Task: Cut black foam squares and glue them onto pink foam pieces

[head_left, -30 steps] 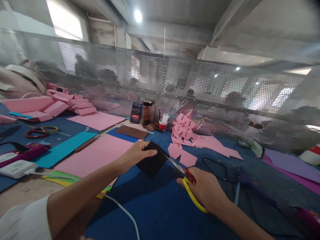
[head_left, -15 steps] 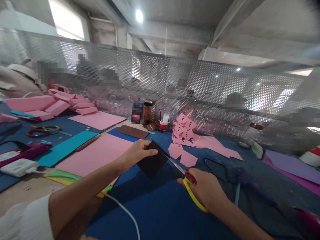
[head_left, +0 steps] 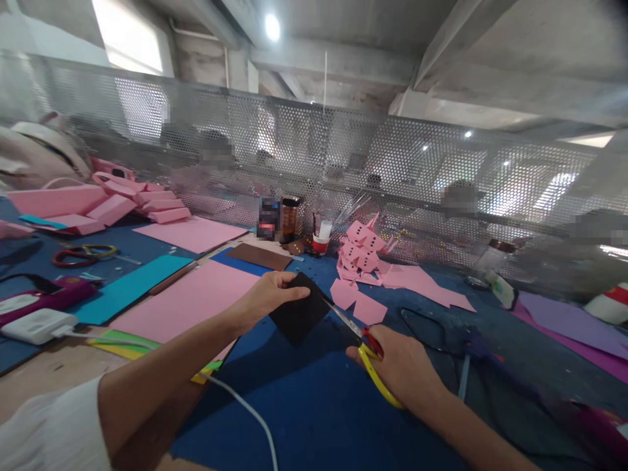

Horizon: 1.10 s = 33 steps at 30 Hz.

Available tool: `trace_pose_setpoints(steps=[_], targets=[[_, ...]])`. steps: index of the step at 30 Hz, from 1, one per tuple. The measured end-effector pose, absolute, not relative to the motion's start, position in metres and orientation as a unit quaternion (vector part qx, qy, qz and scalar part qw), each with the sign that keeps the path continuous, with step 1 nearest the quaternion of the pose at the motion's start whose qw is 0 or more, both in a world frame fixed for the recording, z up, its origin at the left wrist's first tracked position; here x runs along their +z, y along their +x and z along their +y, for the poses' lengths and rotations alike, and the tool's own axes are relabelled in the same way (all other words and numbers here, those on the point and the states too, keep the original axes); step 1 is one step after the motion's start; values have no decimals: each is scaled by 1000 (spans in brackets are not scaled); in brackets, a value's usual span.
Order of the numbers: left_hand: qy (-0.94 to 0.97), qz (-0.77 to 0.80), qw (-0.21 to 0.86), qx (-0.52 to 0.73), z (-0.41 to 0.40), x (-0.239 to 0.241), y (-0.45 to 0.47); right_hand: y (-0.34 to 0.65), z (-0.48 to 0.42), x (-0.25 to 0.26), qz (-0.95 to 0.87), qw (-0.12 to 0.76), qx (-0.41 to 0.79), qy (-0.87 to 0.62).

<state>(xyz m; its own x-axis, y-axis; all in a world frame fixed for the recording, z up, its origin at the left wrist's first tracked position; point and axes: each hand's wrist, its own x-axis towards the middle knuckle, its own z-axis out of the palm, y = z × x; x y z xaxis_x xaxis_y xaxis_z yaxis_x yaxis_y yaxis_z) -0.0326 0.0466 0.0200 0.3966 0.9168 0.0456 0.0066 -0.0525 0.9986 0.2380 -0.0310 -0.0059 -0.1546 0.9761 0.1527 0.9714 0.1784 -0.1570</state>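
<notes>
My left hand [head_left: 267,297] pinches a small black sheet [head_left: 299,317] by its upper left edge and holds it above the blue table top [head_left: 314,405]. My right hand [head_left: 400,369] grips scissors [head_left: 360,343] with yellow and red handles. The blades point up and left and meet the right edge of the black sheet. A large pink sheet [head_left: 189,301] lies just left of my left hand.
A pile of pink cut pieces [head_left: 366,258] sits beyond the scissors. Jars and a small cup [head_left: 321,242] stand by the perforated metal screen [head_left: 343,170]. Teal sheet [head_left: 127,288], another pair of scissors [head_left: 81,255], pink boxes [head_left: 118,206] and a white charger [head_left: 34,327] lie left. Purple sheets [head_left: 574,327] lie right.
Both hands and the black sheet have shifted slightly upward in view; the scissors stay at the sheet's right edge.
</notes>
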Motion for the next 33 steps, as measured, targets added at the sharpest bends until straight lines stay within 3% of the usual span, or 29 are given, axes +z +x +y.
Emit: trace_pose_setpoints(steps=[33], targets=[[654, 387, 532, 374, 43, 13, -28, 234, -35, -6, -782, 107, 5, -615]])
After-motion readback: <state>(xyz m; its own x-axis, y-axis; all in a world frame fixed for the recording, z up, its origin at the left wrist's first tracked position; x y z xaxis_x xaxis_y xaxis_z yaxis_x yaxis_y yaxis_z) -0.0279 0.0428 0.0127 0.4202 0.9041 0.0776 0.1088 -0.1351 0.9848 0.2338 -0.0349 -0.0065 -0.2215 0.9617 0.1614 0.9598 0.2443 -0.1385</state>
